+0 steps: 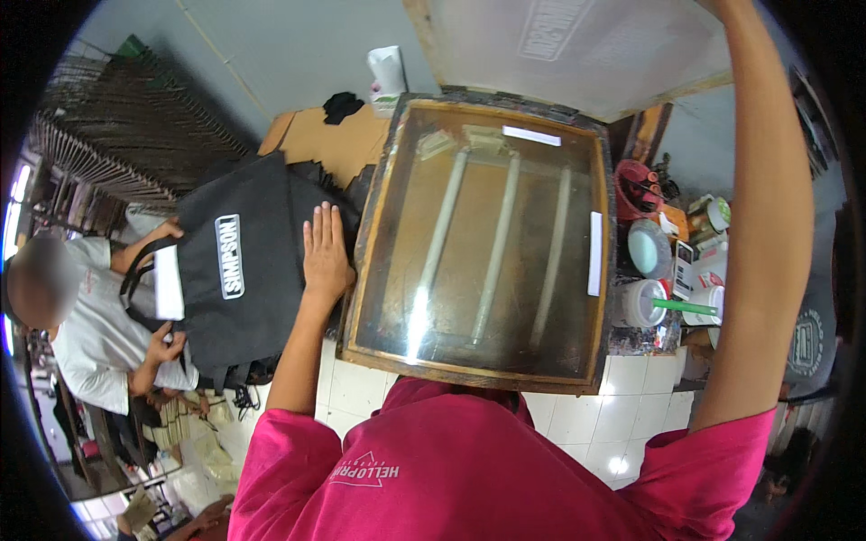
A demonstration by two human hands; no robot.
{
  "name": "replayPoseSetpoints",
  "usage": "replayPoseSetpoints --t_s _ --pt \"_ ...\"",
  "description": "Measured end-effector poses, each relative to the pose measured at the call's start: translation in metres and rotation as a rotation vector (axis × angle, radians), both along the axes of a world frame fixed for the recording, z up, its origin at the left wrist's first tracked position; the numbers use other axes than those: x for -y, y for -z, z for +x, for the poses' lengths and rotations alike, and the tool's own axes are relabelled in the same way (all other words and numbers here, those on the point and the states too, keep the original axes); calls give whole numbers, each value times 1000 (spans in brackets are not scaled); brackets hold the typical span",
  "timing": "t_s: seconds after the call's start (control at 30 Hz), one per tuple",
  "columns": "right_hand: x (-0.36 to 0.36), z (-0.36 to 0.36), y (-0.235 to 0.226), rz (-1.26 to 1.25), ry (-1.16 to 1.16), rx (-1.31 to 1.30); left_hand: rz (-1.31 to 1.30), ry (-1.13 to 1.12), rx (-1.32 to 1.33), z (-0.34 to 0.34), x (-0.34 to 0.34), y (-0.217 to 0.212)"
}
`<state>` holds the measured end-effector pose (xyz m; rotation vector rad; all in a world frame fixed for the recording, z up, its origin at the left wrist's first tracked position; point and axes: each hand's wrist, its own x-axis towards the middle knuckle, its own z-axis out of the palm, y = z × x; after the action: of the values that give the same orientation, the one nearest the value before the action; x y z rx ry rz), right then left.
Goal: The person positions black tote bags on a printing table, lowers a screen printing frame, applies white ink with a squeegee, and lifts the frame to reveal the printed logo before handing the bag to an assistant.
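My left hand (327, 251) lies flat with its fingers stretched out, touching the right part of a black tote bag (271, 316) with a white printed panel. At the left, a person in a white shirt (99, 311) holds the bag near its handles, where a white sheet (169, 284) shows. My right arm reaches up along the right side to the top edge of the picture. Only a sliver of my right hand (722, 5) shows, by the corner of a raised printing screen (631, 45); its fingers are out of sight.
Before me stands a wood-framed glass-topped table (532, 243) with light tubes beneath the glass. To its right are a plastic tub (639, 305) with a green stick (686, 307), a red basket (636, 187) and a phone (683, 269). Wire racks (117, 126) stand far left.
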<state>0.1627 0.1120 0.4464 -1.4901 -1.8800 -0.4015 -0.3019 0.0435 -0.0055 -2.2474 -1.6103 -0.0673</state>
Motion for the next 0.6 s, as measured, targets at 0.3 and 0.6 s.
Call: replayPoseSetpoints --t_s 0.3,0.6 --pt "-20 19 -4 -5 86 -11 -1 -184 8 -7 -4 14" --pt "-3 8 -2 -28 35 -31 -275 59 751 31 53 -69"
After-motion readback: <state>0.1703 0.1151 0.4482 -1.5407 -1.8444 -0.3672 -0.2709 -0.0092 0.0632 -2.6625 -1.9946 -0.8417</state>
